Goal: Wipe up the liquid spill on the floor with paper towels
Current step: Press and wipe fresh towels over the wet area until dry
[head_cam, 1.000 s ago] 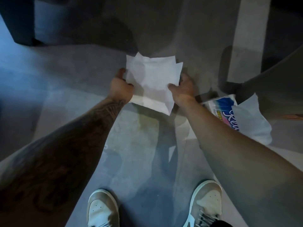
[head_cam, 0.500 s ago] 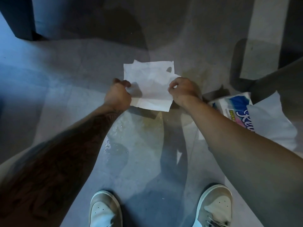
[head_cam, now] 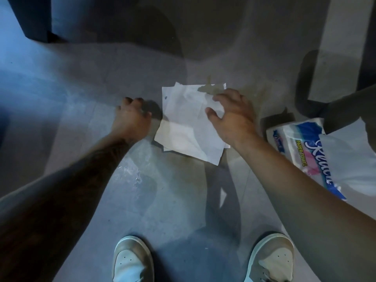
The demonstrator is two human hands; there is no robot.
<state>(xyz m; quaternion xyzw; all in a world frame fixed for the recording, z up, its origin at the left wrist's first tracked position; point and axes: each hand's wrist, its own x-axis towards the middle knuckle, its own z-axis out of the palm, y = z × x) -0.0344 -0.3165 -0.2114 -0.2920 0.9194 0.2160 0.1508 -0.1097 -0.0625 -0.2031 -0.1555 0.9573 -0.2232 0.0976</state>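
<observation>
A stack of white paper towels (head_cam: 187, 127) lies flat on the grey floor, with a damp brownish patch soaking through its far edge. My right hand (head_cam: 232, 115) rests on the stack's right side, fingers spread and pressing down. My left hand (head_cam: 132, 117) hovers just left of the stack, apart from it, fingers loosely curled and holding nothing. Shiny liquid (head_cam: 132, 176) glistens on the floor nearer to me on the left, and a brownish wet stain (head_cam: 250, 88) spreads beyond my right hand.
A pack of paper towels (head_cam: 301, 147) in blue-and-white wrapping lies on the floor at the right, partly under a white plastic bag (head_cam: 350, 163). My two shoes (head_cam: 132, 261) stand at the bottom. Dark furniture (head_cam: 30, 17) stands at the far left.
The paper towels went from being held up in both hands to lying on the floor. My left hand let go and moved left; my right hand opened and pressed flat on them.
</observation>
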